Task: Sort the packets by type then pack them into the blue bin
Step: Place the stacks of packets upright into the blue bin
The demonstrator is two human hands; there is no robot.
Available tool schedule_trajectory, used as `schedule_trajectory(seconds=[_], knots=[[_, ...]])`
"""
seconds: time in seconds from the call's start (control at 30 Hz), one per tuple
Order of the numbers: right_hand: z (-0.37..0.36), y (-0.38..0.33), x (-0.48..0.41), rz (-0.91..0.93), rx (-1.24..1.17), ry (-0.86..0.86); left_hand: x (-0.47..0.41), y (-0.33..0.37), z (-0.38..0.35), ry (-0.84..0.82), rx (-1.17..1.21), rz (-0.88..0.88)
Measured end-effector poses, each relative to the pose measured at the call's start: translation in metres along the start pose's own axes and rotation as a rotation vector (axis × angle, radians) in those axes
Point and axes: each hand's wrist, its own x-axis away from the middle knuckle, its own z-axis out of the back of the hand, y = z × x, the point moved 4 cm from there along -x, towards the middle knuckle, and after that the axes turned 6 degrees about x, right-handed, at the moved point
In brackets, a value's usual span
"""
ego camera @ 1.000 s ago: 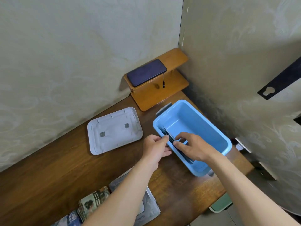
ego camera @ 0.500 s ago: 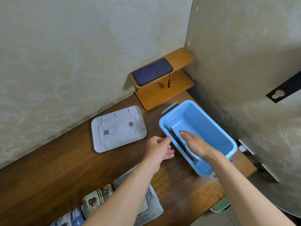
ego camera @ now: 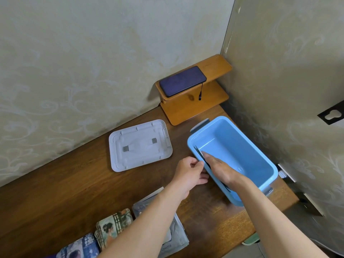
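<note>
At lower left, three packet groups lie on the table [ego camera: 74, 183]: a blue packet [ego camera: 81, 246] cut off by the frame's bottom edge, a green packet [ego camera: 113, 226] touching it, and grey packets [ego camera: 176, 237] to the right. The left forearm crosses the grey packets and hides most of them, so we cannot count them.

Further back, a white lid [ego camera: 140, 145] lies flat near the wall, apart from everything else. Bare tabletop separates the lid from the loose packets.

The left hand [ego camera: 189, 172] touches the outer left wall of the bin [ego camera: 247, 151] with thumb and fingertips. We cannot tell whether it pinches the rim.

Dark packets [ego camera: 197, 150] stand on edge inside the bin, against its left wall. Only their far ends show. The right hand [ego camera: 221, 170] reaches into the bin, fingers straight, and presses flat against them, grasping nothing. The rest of the bin floor is bare.

Behind the bin, a wooden shelf [ego camera: 193, 107] stands in the corner with a phone [ego camera: 183, 81] on its upper board. The bin's right wall lies near the table's right edge and the side wall. A black bracket [ego camera: 333, 114] on that wall is cut off by the frame.
</note>
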Motion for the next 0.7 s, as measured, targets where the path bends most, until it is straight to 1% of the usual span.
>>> schedule_trajectory(seconds=[0.27,0.57,0.7], knots=[[0.008,0.003,0.006,-0.006,-0.074,0.031,0.002,0.001,0.009,0.013,0.005,0.017],[0.016,0.002,0.012,-0.011,-0.045,0.07,0.007,0.003,0.045,0.09,-0.002,0.006],[0.024,-0.012,0.024,0.056,0.018,0.143,0.016,0.004,0.075,0.165,0.016,-0.004]])
